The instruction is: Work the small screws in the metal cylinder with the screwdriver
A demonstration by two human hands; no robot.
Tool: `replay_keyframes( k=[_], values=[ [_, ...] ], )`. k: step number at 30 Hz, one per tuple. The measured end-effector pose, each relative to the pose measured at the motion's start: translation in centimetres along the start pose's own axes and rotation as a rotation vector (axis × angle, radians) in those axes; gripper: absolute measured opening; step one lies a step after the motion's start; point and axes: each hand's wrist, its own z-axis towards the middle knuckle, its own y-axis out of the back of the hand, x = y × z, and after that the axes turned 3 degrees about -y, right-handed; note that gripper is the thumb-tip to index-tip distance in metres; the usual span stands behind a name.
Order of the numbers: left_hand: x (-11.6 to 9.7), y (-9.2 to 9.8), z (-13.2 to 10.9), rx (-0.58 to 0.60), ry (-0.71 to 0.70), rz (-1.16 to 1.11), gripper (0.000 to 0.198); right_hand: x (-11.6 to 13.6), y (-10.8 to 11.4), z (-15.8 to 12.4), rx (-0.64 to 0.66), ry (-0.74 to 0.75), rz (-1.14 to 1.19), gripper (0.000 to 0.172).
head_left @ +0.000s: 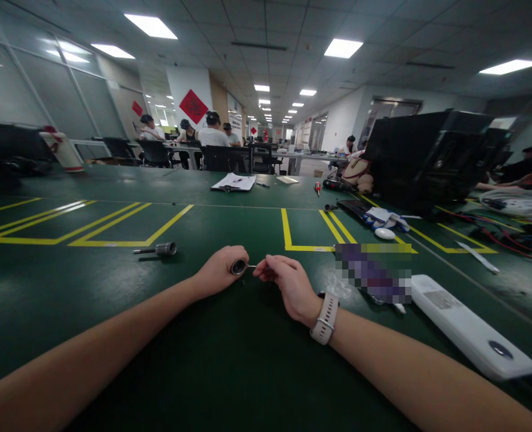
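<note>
My left hand point(223, 270) is closed around a metal cylinder point(238, 267) whose round, hollow end faces me. A thin, bright metal rod point(252, 266) spans the small gap between the hands. Its right end goes into the pinched fingers of my right hand point(288, 282), which wears a watch with a pale strap point(325, 318). Whether the rod's other end touches the cylinder, I cannot tell. Just below my left hand is a tiny dark piece point(243, 282). Farther left on the green table point(194, 372) lies a metal cylinder with a thin shaft point(160, 249).
To the right lie a blurred-out purple item point(374, 273), a long white device point(468, 324), white-and-blue gloves point(385, 217) and a white oval object point(385, 234). Farther back are a clipboard point(233, 182), a red screwdriver point(317, 188) and a large black box point(428, 159). People sit beyond.
</note>
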Motion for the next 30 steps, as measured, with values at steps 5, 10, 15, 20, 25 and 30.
replay_keyframes(
  k=[5,10,15,20,25,30],
  values=[
    [0.0,-0.1,-0.1,0.071,-0.065,0.143,0.012,0.1,0.0,0.1,-0.001,-0.021,-0.04,0.024],
    [-0.3,0.0,0.0,0.091,-0.095,0.164,0.015,0.9,-0.2,0.1,-0.016,-0.075,0.018,0.024],
    [-0.6,0.2,0.1,0.111,-0.113,0.181,0.016,1.1,-0.3,0.0,-0.036,-0.091,0.043,0.023],
    [-0.7,0.3,0.1,0.125,-0.116,0.202,0.015,0.8,-0.2,0.2,-0.036,-0.076,0.056,0.024],
    [-0.8,0.3,0.1,0.134,-0.118,0.228,0.015,0.7,-0.2,0.2,-0.028,-0.067,0.052,0.025],
    [-0.9,0.3,0.2,0.124,-0.087,0.242,0.013,0.4,0.0,0.2,-0.031,-0.053,0.053,0.025]
  ],
)
